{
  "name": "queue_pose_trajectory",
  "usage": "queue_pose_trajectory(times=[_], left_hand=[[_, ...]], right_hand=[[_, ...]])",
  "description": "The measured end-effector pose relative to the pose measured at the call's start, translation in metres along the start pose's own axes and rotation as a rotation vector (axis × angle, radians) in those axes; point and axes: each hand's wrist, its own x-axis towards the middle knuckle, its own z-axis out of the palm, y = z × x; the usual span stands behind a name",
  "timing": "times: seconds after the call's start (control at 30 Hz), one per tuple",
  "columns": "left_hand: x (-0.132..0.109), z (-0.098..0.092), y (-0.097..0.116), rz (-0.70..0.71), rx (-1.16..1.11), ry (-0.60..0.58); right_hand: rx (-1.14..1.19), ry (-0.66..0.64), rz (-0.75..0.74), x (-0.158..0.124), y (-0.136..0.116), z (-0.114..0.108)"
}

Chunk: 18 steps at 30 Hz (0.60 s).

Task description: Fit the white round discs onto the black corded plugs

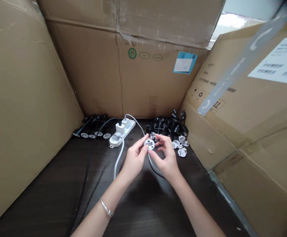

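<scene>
Hands meet low over the dark table (143, 204). We note the left hand (134, 158) pinching a small white disc (149, 144) by its rim, thumb and forefinger narrow on it. The right hand (166, 158) is loosely spread, fingertips touching the disc's 3 o'clock edge and gripping nothing. Spare discs (181, 147) lie at 2 o'clock, black parts (168, 125) at 1, a power strip (122, 133) at 11, and its white cable (118, 158) runs beneath the left wrist. We judge the disc is being worked between both hands. A next move calls for a steady pinch and fine fingertip control.
</scene>
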Motion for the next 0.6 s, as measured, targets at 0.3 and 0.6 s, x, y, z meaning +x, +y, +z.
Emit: queue_pose_trajectory(times=[0.3,0.6], left_hand=[[-0.0033,0.0042,-0.0031,0.047,-0.015,0.012],[-0.0032,0.0018,-0.0048,0.074,0.065,0.001]], right_hand=[[0.296,-0.081,0.342,0.0042,0.0081,0.0049],[0.445,-0.191,0.298,0.0029,0.0013,0.0063]])
